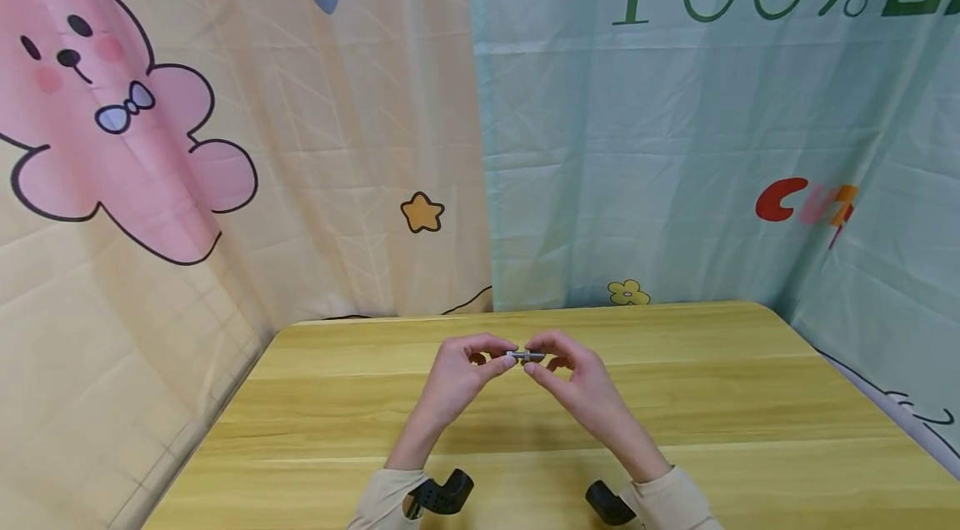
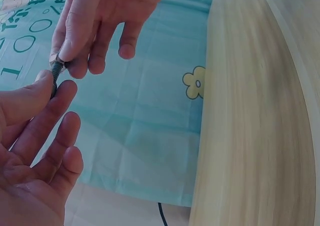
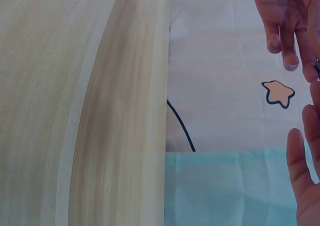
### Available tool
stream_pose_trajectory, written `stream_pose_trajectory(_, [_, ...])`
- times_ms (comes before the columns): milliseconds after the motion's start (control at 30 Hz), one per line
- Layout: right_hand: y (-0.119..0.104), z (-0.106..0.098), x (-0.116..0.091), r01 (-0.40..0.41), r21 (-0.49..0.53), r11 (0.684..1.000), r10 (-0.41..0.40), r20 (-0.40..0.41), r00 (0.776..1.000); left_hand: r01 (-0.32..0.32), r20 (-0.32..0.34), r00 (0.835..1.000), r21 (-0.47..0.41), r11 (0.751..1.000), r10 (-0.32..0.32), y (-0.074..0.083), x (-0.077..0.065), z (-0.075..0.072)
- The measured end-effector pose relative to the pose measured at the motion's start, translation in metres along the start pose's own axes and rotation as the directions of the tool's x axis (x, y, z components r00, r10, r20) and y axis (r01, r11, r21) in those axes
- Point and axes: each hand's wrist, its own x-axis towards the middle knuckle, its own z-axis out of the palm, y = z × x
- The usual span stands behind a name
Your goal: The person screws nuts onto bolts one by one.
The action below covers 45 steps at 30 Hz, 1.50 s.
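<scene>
Both hands meet above the far middle of the table with a small metal bolt (image 1: 517, 355) between them, lying roughly level. The left hand (image 1: 457, 376) pinches one end of it between thumb and index finger. On the other side, the right hand (image 1: 577, 384) has thumb and index fingertips at a nut (image 1: 527, 356) on the shank. Seen from the left wrist, the threaded part of the bolt (image 2: 55, 71) shows between the two sets of fingertips. The other fingers of both hands are spread loosely. From the right wrist, the bolt is mostly out of frame.
A wooden table (image 1: 337, 405) extends below the hands. Printed curtains, one cream (image 1: 360, 138) and one light blue (image 1: 637, 138), hang behind its far edge and along the sides. Black wrist devices (image 1: 450, 492) sit at the sleeve cuffs.
</scene>
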Motion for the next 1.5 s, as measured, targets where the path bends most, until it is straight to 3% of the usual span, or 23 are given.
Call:
stream_pose_trajectory(100, [-0.004, -0.001, 0.0, -0.027, -0.005, 1.0, 0.027, 0.007, 1.0, -0.007, 0.0, 1.0, -0.01, 1.0, 0.007, -0.003, 0.0, 0.0])
stream_pose_trajectory(267, [0.021, 0.001, 0.0, -0.047, -0.014, 0.999, 0.047, 0.012, 0.999, -0.016, 0.015, 1.0, 0.003, 1.0, 0.016, -0.003, 0.0, 0.0])
stream_pose_trajectory(533, [0.019, 0.0, 0.0, -0.064, -0.007, 0.998, 0.064, 0.011, 0.998, -0.032, 0.021, 0.999, 0.016, 0.999, 0.032, -0.006, 0.001, 0.001])
stream_pose_trajectory(967, [0.019, 0.001, 0.001, 0.003, 0.041, 0.999, -0.005, 0.054, 0.999, -0.014, 0.008, 1.0, -0.004, 1.0, 0.014, -0.008, 0.001, 0.0])
stream_pose_trajectory(1267, [0.019, 0.003, 0.001, -0.038, 0.012, 0.999, 0.038, 0.025, 0.999, 0.003, 0.002, 1.0, 0.031, 1.0, -0.003, -0.004, 0.001, 0.001])
stream_pose_trajectory(1500, [0.018, 0.001, 0.0, -0.117, 0.008, 0.993, 0.117, 0.016, 0.993, -0.004, 0.01, 1.0, 0.011, 1.0, 0.004, -0.004, 0.0, 0.001])
